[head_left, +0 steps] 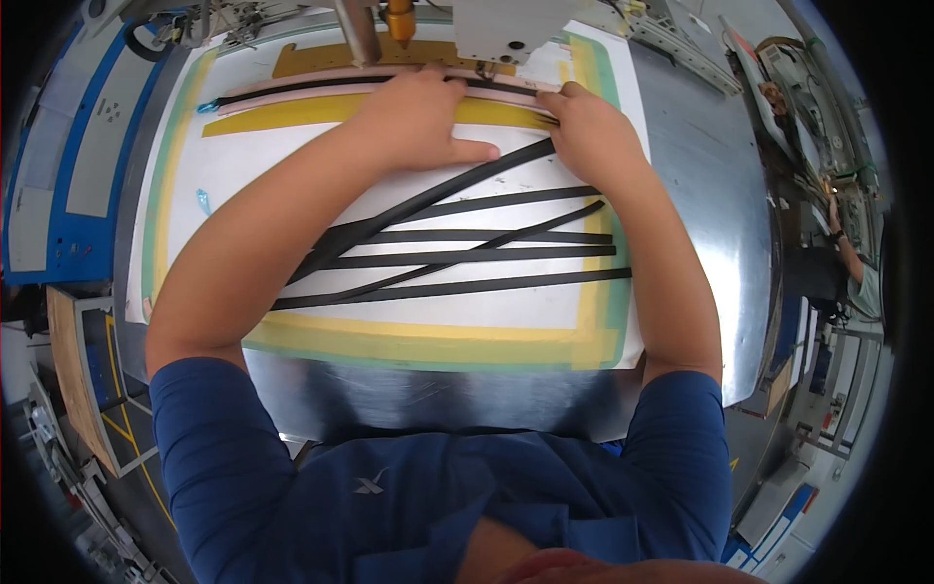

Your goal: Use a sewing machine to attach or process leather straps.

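A narrow black strip (292, 91) lies lengthwise along a pale pink template (341, 90), between two mustard-yellow bars (282, 119). My left hand (413, 117) rests over the middle of this strip, fingertips pressing down on it and thumb stretched out to the right. At the strip's right end my right hand (589, 131) has its thumb and fingers drawn together on the black strip; the exact grip is partly hidden. A wider black band (457, 180) runs diagonally from under my left forearm to beside my right hand. Several loose black strips (486, 258) lie nearer me, some crossing.
Just beyond my fingers hang a machine head with a brass-coloured nozzle (399, 21) and a grey metal housing (511, 29). A white sheet (389, 321) edged with yellow and green tape covers the metal table (696, 195). Another person's arm (844, 243) shows far right.
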The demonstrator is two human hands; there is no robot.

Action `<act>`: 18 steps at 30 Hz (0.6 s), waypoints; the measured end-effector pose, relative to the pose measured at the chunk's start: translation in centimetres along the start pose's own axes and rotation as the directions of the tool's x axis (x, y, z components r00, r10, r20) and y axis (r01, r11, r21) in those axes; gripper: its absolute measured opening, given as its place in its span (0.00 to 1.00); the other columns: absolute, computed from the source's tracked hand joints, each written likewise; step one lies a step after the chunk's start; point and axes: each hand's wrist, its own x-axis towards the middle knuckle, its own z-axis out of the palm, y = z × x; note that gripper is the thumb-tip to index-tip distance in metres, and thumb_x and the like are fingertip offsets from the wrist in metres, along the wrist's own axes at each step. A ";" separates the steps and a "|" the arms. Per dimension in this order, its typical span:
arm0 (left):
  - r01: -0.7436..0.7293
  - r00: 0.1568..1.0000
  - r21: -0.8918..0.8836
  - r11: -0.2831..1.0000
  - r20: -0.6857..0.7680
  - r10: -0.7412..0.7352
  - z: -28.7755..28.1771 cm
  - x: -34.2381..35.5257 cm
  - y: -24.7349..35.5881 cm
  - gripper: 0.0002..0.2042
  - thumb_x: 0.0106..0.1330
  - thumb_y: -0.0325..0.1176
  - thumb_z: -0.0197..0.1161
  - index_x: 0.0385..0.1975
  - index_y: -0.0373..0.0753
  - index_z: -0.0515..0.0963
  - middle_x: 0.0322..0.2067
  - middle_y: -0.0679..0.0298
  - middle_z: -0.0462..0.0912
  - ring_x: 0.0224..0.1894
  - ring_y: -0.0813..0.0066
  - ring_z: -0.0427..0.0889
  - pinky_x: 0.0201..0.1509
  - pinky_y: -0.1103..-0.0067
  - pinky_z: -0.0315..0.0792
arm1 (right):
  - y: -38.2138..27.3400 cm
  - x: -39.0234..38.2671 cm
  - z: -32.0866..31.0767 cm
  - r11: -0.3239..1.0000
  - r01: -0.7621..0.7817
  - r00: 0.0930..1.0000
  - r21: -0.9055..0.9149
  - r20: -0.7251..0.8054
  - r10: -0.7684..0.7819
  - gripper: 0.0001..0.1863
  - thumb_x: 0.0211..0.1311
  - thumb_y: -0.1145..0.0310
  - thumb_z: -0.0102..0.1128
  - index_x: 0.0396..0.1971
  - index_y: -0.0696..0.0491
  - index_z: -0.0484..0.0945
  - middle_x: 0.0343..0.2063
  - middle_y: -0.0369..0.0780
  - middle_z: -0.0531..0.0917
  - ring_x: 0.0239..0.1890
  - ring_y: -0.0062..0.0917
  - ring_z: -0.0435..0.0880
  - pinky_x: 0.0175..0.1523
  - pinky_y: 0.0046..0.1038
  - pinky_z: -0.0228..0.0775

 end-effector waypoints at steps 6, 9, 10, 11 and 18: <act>-0.046 0.996 -0.052 0.998 -0.082 0.041 0.7 0.4 1.8 0.45 0.57 0.68 0.71 0.63 0.33 0.78 0.58 0.46 0.79 0.63 0.46 0.77 0.67 0.60 0.73 | 0.6 -0.9 0.6 0.998 0.068 0.996 -0.006 -0.063 -0.068 0.23 0.66 0.78 0.53 0.60 0.50 0.81 0.51 0.41 0.83 0.48 0.38 0.88 0.51 0.38 0.83; -0.040 0.998 -0.065 0.997 -0.040 0.037 0.3 0.4 2.4 0.45 0.56 0.66 0.73 0.64 0.33 0.78 0.59 0.47 0.79 0.64 0.46 0.76 0.68 0.60 0.72 | 0.5 -0.9 1.0 0.993 0.115 0.990 0.040 -0.083 -0.112 0.22 0.67 0.78 0.52 0.60 0.51 0.80 0.51 0.40 0.82 0.46 0.38 0.89 0.50 0.38 0.84; -0.046 0.997 -0.065 0.997 -0.064 0.042 0.4 0.5 2.5 0.44 0.56 0.66 0.73 0.64 0.33 0.78 0.60 0.46 0.79 0.64 0.46 0.76 0.68 0.60 0.72 | 0.5 -0.9 1.0 0.994 0.102 0.991 0.046 -0.086 -0.098 0.22 0.67 0.78 0.52 0.60 0.51 0.80 0.51 0.40 0.82 0.46 0.38 0.89 0.50 0.38 0.84; -0.050 0.995 -0.067 0.997 -0.088 0.044 0.6 0.6 2.7 0.44 0.57 0.65 0.73 0.64 0.33 0.78 0.60 0.46 0.79 0.64 0.46 0.76 0.68 0.60 0.72 | 0.4 -0.9 0.8 0.993 0.105 0.992 0.054 -0.083 -0.100 0.22 0.67 0.78 0.52 0.59 0.51 0.80 0.51 0.40 0.82 0.46 0.39 0.89 0.50 0.39 0.84; -0.060 0.990 -0.041 0.997 -0.131 0.054 1.3 1.5 3.5 0.43 0.55 0.68 0.71 0.62 0.38 0.80 0.58 0.49 0.80 0.62 0.47 0.78 0.66 0.56 0.73 | 1.4 -1.6 1.3 0.993 0.081 0.993 0.089 -0.091 -0.073 0.22 0.67 0.78 0.52 0.59 0.51 0.80 0.51 0.40 0.81 0.46 0.39 0.89 0.49 0.37 0.83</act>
